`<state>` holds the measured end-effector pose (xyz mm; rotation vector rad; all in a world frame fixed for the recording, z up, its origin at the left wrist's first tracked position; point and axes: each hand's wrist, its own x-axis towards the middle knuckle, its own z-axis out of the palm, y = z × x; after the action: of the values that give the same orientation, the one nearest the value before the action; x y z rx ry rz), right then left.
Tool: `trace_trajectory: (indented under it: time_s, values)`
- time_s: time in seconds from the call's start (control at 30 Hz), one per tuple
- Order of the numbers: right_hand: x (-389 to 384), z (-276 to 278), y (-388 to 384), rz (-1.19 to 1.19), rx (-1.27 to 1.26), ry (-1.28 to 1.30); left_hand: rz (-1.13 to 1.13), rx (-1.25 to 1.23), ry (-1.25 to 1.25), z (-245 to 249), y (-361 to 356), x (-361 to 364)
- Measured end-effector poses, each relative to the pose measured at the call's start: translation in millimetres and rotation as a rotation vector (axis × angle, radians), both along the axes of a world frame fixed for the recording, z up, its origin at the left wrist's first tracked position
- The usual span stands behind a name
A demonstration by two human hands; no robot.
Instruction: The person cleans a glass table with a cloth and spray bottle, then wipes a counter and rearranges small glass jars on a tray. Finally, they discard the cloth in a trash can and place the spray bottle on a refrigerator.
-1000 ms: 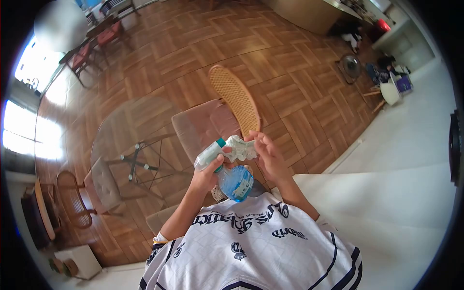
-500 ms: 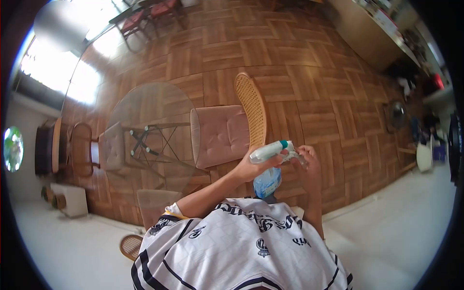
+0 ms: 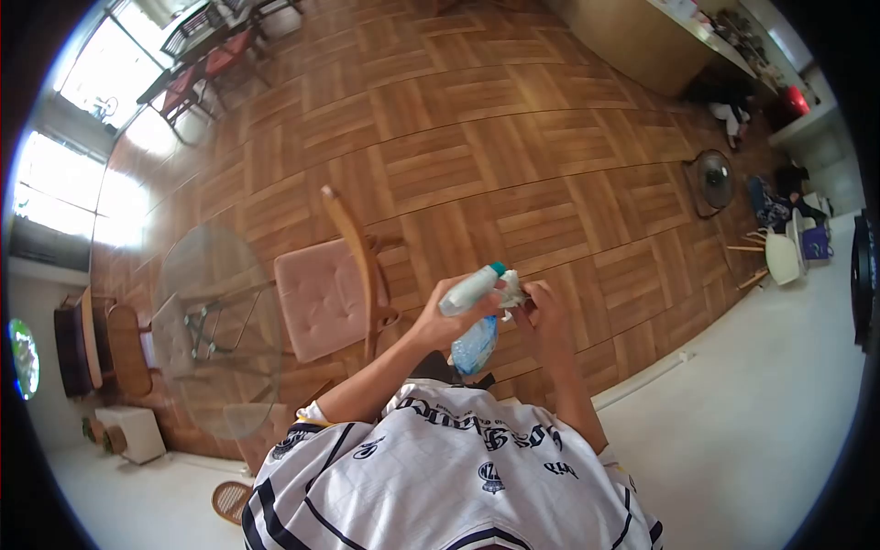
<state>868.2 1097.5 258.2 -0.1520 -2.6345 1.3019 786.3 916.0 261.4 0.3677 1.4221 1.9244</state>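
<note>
My left hand [image 3: 438, 321] grips a spray bottle [image 3: 472, 316] by its white trigger head, which has a teal nozzle tip; the clear blue body hangs below the hand. My right hand [image 3: 547, 316] holds a crumpled white cloth [image 3: 511, 287] right at the nozzle. Both hands are raised in front of my chest, above the wooden parquet floor [image 3: 513, 156]. I wear a white patterned shirt with dark lettering.
A cane-backed chair with a pink cushion [image 3: 321, 298] stands just left of my hands, pushed up to a round glass table [image 3: 215, 321]. More chairs surround the table. A floor fan [image 3: 710, 181] and clutter sit at the right, and a counter [image 3: 651, 37] at the top.
The view has swung, so the chair and table now sit further left. The hands stay together, bottle and cloth still held at the nozzle.
</note>
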Motion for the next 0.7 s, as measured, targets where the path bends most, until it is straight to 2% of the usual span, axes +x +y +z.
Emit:
trace_trajectory:
  time_s: [0.03, 0.13, 0.23, 0.3, 0.47, 0.53, 0.63, 0.7]
  values:
    - [-9.1, 4.1, 18.1, -0.002, -0.057, -0.026, 0.025, 0.044, -0.034, 2.8, 17.4, -10.5]
    - [-40.9, 4.2, 58.8, -0.154, -0.546, -0.159, 0.094, 0.114, -0.063, 20.5, 53.2, -43.1]
    - [-81.5, 15.5, 80.8, -0.174, -1.12, -0.062, 0.14, 0.119, 0.01, 19.1, 74.3, -81.4]
    - [-116.4, 27.3, 104.9, -0.118, -1.229, -0.017, 0.215, 0.099, 0.016, 19.4, 102.5, -112.5]
    - [-216.4, 24.8, 173.1, -0.004, -1.492, 0.002, 0.175, 0.033, 0.195, 8.7, 167.2, -213.4]
    - [-258.4, 36.1, 199.5, -0.022, -1.53, 0.036, 0.141, 0.011, 0.215, 17.9, 201.2, -260.6]
    - [-331.2, 43.1, 254.2, -0.108, -1.43, 0.059, -0.007, 0.055, 0.178, 33.3, 268.4, -342.2]
    - [-356.5, 35.8, 274.1, -0.236, -1.468, 0.107, -0.063, 0.0, 0.347, 35.2, 297.6, -374.7]
